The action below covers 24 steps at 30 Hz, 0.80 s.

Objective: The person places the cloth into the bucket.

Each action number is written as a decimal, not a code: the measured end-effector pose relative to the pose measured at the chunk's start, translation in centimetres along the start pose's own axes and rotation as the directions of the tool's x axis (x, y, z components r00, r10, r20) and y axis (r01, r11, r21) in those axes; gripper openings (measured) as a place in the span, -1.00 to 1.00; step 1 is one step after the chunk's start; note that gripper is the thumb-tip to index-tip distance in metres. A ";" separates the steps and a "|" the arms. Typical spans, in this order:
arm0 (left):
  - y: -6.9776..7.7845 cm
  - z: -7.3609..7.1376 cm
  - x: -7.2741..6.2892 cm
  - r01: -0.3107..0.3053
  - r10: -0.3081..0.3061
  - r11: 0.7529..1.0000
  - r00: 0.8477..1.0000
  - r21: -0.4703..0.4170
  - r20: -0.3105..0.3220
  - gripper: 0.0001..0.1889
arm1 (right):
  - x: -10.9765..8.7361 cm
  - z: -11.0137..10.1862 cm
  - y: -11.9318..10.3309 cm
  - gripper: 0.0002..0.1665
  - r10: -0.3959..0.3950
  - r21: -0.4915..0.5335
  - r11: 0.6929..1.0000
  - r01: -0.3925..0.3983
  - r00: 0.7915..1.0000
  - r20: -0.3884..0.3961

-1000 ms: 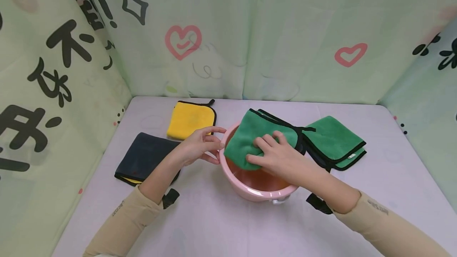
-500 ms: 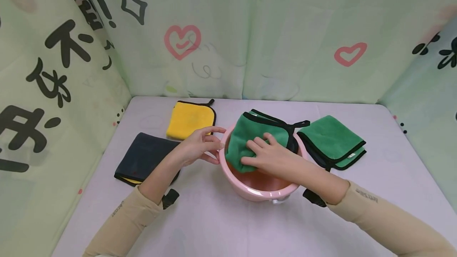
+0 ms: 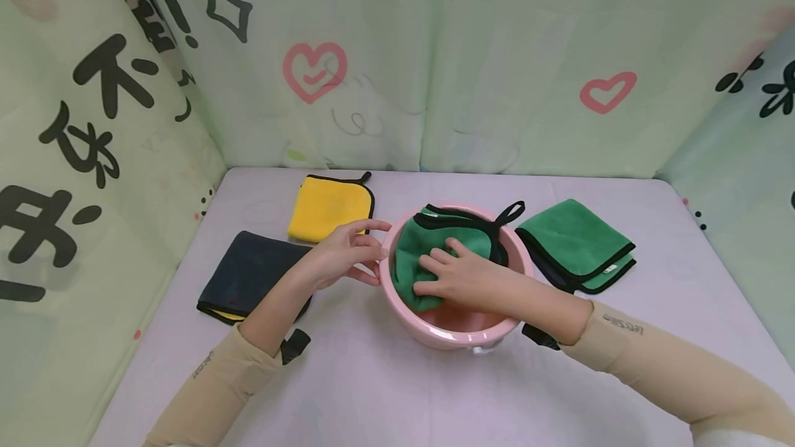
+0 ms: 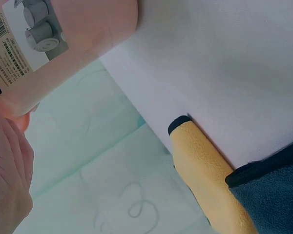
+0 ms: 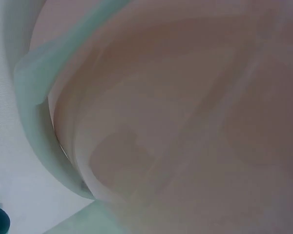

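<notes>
My right hand (image 3: 462,281) grips a folded green cleaning cloth (image 3: 456,227), trimmed in black, inside the mouth of a pink bucket (image 3: 435,336). The cloth's black loop (image 3: 511,212) sticks up past the bucket's far right rim. At the left side of the bucket, my left hand (image 3: 344,254) touches the rim with loosely bent fingers, spread from the thumb. The left wrist view has the bucket's wall (image 4: 88,29) with a printed label (image 4: 19,53), and part of the left hand (image 4: 7,180). A curved bucket rim (image 5: 34,126) fills the side of the right wrist view.
A second folded green cloth (image 3: 574,236) lies right of the bucket. To its left are a folded yellow cloth (image 3: 329,209) and a dark grey cloth (image 3: 248,271), both black-edged. The white table (image 3: 348,392) is backed by a printed pale green curtain (image 3: 497,54).
My right hand has moved left and down, lowering the green cloth from above the rim into the bucket. My left hand has stayed at the rim.
</notes>
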<state>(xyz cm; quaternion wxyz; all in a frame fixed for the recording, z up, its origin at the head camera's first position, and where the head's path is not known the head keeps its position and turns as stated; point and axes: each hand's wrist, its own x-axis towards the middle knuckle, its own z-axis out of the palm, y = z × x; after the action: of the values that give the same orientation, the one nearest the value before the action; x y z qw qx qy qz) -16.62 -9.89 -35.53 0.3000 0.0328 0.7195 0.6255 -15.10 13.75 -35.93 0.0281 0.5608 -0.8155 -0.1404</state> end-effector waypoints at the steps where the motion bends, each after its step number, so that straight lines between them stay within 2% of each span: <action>1: 0.0 0.0 0.0 -0.002 0.002 1.000 1.000 -0.001 0.001 -0.45 | 0.1 0.0 0.0 -0.70 -0.004 -0.003 1.000 0.004 1.000 0.019; 11: 0.0 0.0 -0.1 -0.011 0.011 1.000 1.000 -0.020 0.008 -0.47 | 0.2 0.1 -0.3 -0.65 -0.038 -0.024 0.999 0.041 0.993 0.110; 24: -0.1 0.0 -0.1 -0.024 0.024 0.999 1.000 -0.026 0.014 -0.47 | 0.1 0.2 -0.6 -0.62 -0.049 0.019 0.999 0.046 0.978 0.205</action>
<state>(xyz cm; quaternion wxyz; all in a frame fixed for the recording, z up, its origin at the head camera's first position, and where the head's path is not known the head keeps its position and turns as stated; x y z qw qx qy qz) -16.50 -9.98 -35.59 0.2982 0.0421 0.7086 0.6381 -14.68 13.47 -36.31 -0.0636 0.5627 -0.8015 -0.1924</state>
